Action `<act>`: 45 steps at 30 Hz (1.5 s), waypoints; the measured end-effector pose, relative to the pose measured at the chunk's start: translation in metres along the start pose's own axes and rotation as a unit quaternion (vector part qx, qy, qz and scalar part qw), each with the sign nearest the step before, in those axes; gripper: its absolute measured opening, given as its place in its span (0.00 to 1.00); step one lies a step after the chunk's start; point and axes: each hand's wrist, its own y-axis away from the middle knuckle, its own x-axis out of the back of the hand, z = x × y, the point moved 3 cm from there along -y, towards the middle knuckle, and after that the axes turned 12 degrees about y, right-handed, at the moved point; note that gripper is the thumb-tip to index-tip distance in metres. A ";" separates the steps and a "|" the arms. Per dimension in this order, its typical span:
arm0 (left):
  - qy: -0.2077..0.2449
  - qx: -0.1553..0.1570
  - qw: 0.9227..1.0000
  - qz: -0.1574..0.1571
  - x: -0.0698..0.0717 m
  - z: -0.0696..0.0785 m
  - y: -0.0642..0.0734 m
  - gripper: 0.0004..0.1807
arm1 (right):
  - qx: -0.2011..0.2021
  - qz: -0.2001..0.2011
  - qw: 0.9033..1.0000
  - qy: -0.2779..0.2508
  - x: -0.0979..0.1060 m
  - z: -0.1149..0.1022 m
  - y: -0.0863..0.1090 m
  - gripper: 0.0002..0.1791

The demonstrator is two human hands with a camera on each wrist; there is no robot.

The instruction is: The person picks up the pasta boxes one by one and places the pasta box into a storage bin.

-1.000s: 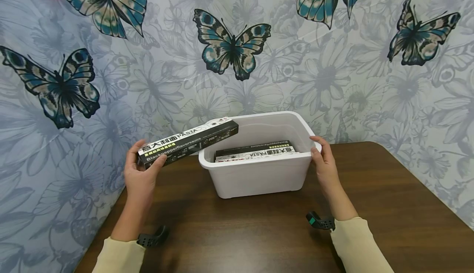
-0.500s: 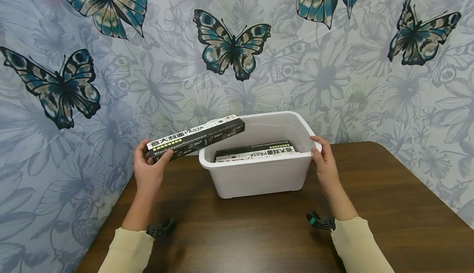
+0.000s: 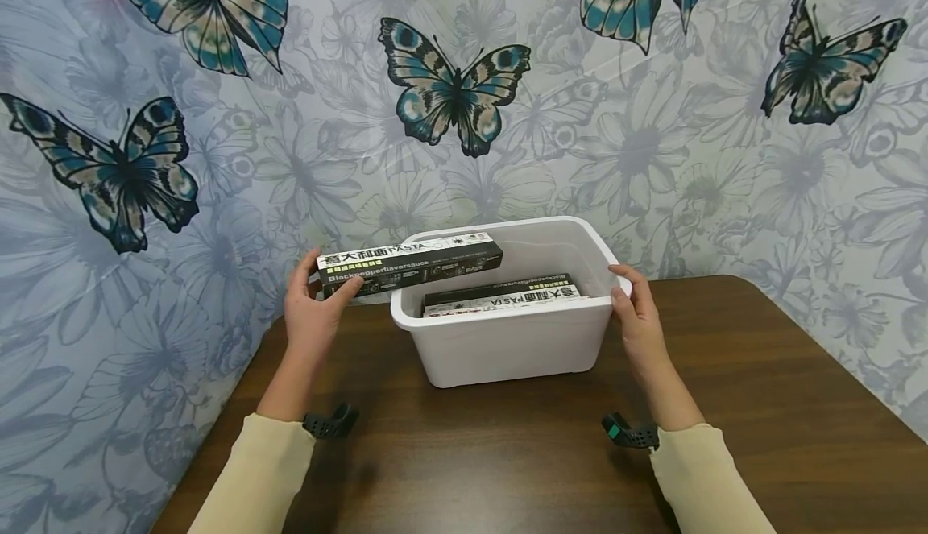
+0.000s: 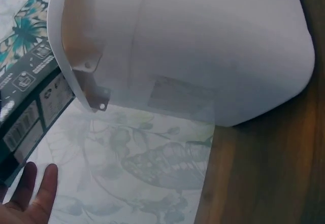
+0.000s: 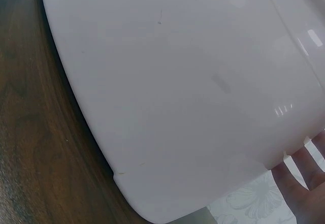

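My left hand (image 3: pixel 313 318) grips one end of a black-and-white pasta box (image 3: pixel 413 267), thumb on its front side. The box's far end reaches over the left rim of a white plastic bin (image 3: pixel 507 349). Inside the bin lies a second pasta box (image 3: pixel 500 296), its lower part hidden by the front wall. At the bin's right end my right hand (image 3: pixel 638 316) holds the rim, thumb in front. The left wrist view has the held pasta box (image 4: pixel 35 97) at its left edge, with fingertips below it. In the right wrist view, fingers (image 5: pixel 299 176) lie by the bin's wall.
The bin stands on a dark brown wooden table (image 3: pixel 478 453). Close behind it hangs a floral cloth backdrop (image 3: pixel 464 188) printed with butterflies. A black band (image 3: pixel 332 421) is on the left wrist and another black band (image 3: pixel 629 432) on the right.
My left hand has moved right and slightly up, carrying the pasta box farther over the bin. The box has turned nearer to level. My right hand and the bin have stayed almost still.
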 end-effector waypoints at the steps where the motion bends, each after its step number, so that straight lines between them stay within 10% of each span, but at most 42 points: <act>1: -0.010 0.002 1.000 -0.006 -0.003 0.000 -0.001 0.46 | 0.000 0.001 1.000 -0.001 0.000 0.000 0.000 0.23; 17: -0.097 -0.034 0.991 -0.085 -0.048 0.006 -0.011 0.47 | 0.000 0.001 1.000 -0.001 0.001 -0.001 0.000 0.23; 45: -0.081 0.062 0.978 -0.184 -0.087 -0.013 -0.033 0.46 | -0.003 0.003 1.000 0.003 -0.001 0.001 0.000 0.23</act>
